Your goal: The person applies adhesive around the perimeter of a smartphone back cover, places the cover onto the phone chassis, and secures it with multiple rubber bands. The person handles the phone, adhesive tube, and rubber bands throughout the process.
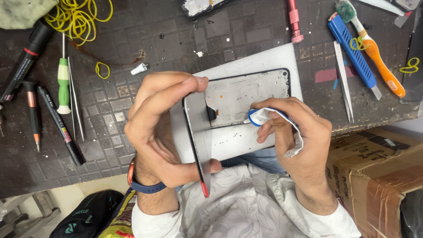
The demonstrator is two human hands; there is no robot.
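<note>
The dark gridded tabletop [132, 110] carries everything here, with a white board [269, 61] laid on it under the work. On that board lies a phone frame [246, 94], open side up, its bare grey inside showing. Just left of it the left hand [163, 132] holds a thin dark phone panel [198, 136] on edge, thumb under the lower end and fingertips curled over the top, so that grip is closed on the panel. To the right of that grip, the right hand [295, 141] squeezes a small white and blue glue tube [269, 117]; its grip is closed round the tube, nozzle touching the frame's inner face near the panel's edge.

Judging by this, glue is being laid inside the frame while the panel is kept lifted clear. The next move seems to call for a steady, thin bead along the frame's border, with the panel kept off the wet glue.

Well left of the grips lie a green screwdriver [64, 83] and black markers [59, 125]; well right, a blue tool [352, 48], an orange brush [376, 55] and tweezers [343, 86].
</note>
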